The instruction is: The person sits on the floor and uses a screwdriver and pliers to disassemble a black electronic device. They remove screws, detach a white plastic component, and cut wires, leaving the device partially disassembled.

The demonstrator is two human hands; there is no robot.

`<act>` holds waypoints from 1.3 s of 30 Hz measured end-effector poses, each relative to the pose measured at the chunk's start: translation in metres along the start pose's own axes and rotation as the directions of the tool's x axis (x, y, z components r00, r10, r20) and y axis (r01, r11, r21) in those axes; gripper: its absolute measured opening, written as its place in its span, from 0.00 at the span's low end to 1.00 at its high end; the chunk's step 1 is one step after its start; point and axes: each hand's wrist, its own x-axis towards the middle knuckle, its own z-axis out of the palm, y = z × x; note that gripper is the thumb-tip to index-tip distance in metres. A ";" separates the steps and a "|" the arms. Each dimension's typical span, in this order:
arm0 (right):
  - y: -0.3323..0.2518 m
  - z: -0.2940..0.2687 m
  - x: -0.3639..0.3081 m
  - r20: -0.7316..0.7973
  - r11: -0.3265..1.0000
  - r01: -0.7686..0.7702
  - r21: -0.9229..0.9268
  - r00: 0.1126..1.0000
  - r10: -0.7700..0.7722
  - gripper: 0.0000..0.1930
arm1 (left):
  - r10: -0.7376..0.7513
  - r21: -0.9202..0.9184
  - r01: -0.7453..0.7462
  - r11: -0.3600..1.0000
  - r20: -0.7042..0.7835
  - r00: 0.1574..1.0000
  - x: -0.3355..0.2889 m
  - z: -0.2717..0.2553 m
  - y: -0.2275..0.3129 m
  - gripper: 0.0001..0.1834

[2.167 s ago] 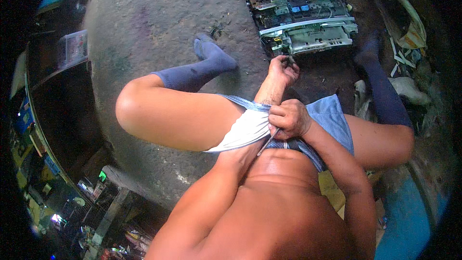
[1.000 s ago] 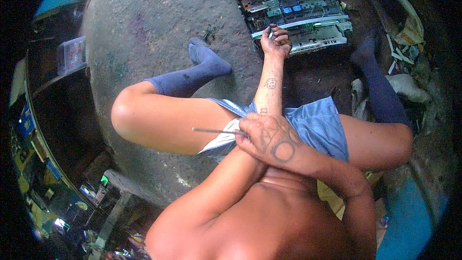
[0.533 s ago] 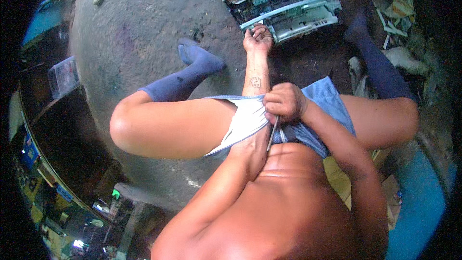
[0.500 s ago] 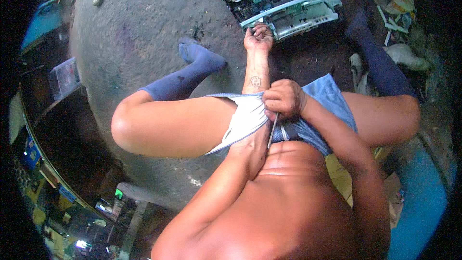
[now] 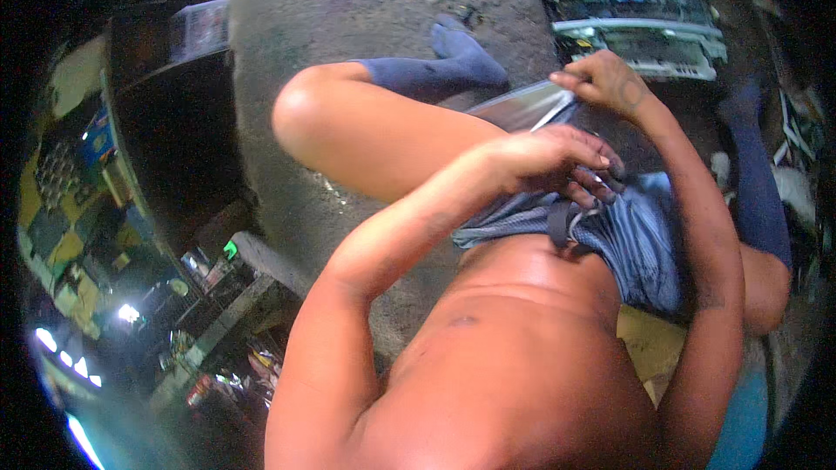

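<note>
My right hand (image 5: 605,83) is closed at the edge of a pale grey, shiny stretch of cloth (image 5: 522,109), which looks like the leg of my blue shorts (image 5: 649,244) pulled up. Over my lap, my left hand (image 5: 566,161) hangs with loosely curled fingers apart and dark fingertips; nothing plain shows in it. Just below those fingers, a black strap and a thin grey loop (image 5: 570,226) lie at the waistband. Beyond my right hand, a dismantled machine chassis (image 5: 640,30) with pale bars and small blue parts rests on the floor.
My legs are spread in dark blue socks (image 5: 470,61) on the rough grey floor (image 5: 374,0). A dark wooden shelf unit with a clear plastic box (image 5: 200,30) stands at the left. Scraps and a pale bag (image 5: 794,191) lie at the far right.
My left hand has drawn back from near the chassis to above my lap. My right hand has moved away from my body, pulling the cloth. The view has shifted left.
</note>
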 end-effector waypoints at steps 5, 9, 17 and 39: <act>-0.019 -0.008 -0.037 0.600 0.365 -0.643 0.673 0.764 0.239 0.28 | 0.673 -0.108 -0.853 0.510 -0.568 0.474 0.001 -0.071 0.135 0.09; -0.087 0.010 -0.037 0.435 -0.446 -0.281 0.850 0.852 0.292 0.17 | 0.225 -0.226 -0.831 0.509 -0.896 0.382 0.070 -0.109 0.134 0.08; -0.118 0.035 0.005 0.222 -0.567 0.242 0.787 0.747 0.626 0.17 | 0.851 0.899 -0.118 0.422 -0.438 -0.291 0.152 -0.125 0.104 0.12; 0.023 0.005 -0.171 -0.137 0.098 0.182 0.978 0.220 0.966 0.13 | 0.901 0.913 0.394 -0.108 -0.077 0.426 0.266 -0.098 0.039 0.14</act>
